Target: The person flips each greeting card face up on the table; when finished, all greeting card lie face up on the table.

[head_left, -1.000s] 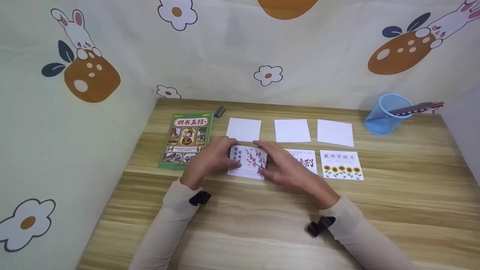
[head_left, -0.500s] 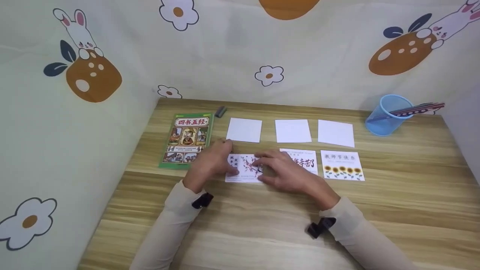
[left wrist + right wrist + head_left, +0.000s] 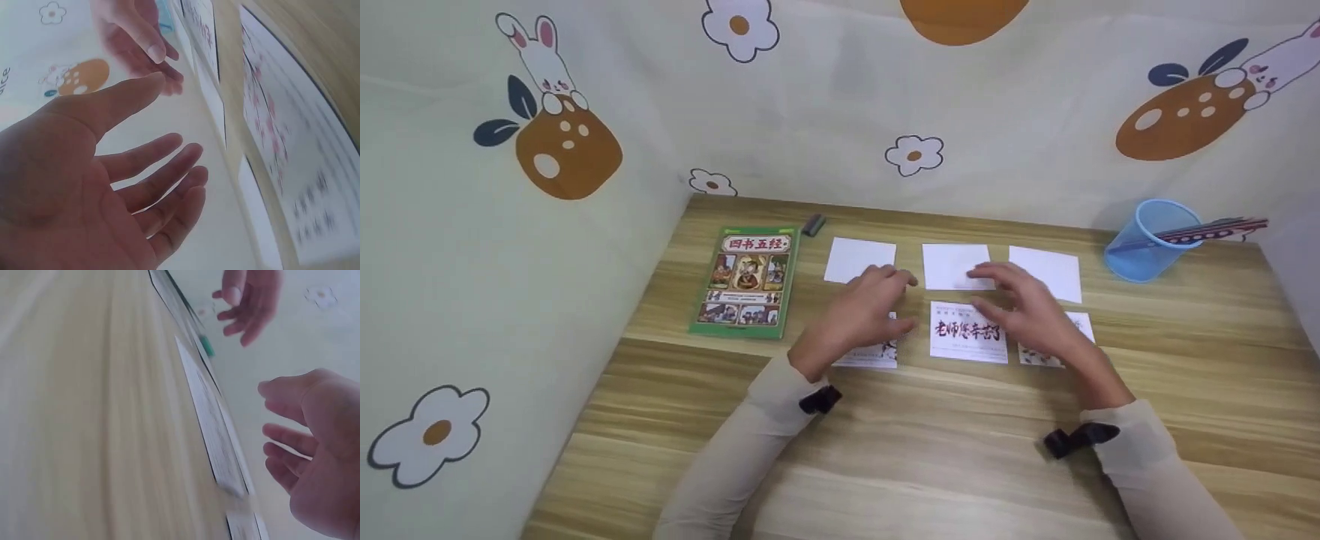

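My left hand [image 3: 855,319] hovers over the card with plum blossoms [image 3: 281,135], hiding most of it in the head view. Its fingers are apart and hold nothing, as the left wrist view confirms. The right hand [image 3: 1027,315] is raised between the card with large red characters [image 3: 969,334] and the sunflower card [image 3: 1039,360], partly covering the latter. Nothing lies between its spread fingers and thumb. Behind this row lie three blank white cards, left [image 3: 859,259], middle [image 3: 949,264] and right [image 3: 1054,271], the right one partly behind my right fingers.
A green-bordered picture book [image 3: 745,283] lies to the left of the cards. Near its top corner is a small dark block [image 3: 814,224]. At the back right, a blue mesh cup [image 3: 1140,259] leans pencils [image 3: 1230,227] outward. Printed cloth [image 3: 825,97] walls the table.
Both hands have let go of the plum blossom card, which was lowered flat in the front row. They have lifted and shifted right, the right hand farther. The head view has shifted slightly.
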Available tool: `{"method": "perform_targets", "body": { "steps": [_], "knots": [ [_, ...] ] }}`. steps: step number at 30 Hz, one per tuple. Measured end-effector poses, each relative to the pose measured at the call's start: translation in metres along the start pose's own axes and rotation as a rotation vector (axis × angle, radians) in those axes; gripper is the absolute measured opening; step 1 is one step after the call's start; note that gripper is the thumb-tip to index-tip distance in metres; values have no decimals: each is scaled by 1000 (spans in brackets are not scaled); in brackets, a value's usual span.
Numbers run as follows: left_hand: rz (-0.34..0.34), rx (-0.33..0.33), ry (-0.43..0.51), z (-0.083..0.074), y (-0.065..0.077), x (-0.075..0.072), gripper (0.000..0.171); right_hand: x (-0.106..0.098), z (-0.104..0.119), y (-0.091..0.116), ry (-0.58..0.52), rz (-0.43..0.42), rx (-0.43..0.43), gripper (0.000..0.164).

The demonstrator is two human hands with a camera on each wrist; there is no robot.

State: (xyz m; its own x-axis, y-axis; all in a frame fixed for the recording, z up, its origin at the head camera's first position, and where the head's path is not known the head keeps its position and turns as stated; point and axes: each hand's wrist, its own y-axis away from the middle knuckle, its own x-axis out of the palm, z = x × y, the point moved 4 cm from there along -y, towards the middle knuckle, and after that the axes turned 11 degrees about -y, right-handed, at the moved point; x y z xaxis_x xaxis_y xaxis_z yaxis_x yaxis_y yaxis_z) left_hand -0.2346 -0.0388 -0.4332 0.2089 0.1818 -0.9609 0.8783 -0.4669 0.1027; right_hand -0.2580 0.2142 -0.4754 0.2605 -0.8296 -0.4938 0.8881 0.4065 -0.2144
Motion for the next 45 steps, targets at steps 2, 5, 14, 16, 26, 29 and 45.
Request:
{"method": "perform_targets", "body": {
  "steps": [2, 5, 14, 16, 26, 29, 45],
  "knots": [
    [2, 30, 18, -13, -16, 4, 62, -23, -11, 10, 9, -60, 81, 42],
    [2, 68, 105, -34, -39, 11, 62, -53, -24, 25, 33, -144, 228, 42],
    [1, 69, 423, -84, -95, 33, 69, -100, -45, 43, 77, -268, 479, 62],
    [8, 33, 466, -93, -103, 37, 71, -101, -49, 44, 90, -255, 493, 64],
    [47, -118, 553, -119, -120, 51, 82, -101, -57, 46, 66, -255, 556, 68],
    [46, -139, 637, -118, -122, 52, 83, -101, -58, 45, 65, -291, 572, 65],
    [8, -184, 863, -126, -117, 56, 82, -103, -62, 45, 12, -377, 593, 58]
  ]
}}
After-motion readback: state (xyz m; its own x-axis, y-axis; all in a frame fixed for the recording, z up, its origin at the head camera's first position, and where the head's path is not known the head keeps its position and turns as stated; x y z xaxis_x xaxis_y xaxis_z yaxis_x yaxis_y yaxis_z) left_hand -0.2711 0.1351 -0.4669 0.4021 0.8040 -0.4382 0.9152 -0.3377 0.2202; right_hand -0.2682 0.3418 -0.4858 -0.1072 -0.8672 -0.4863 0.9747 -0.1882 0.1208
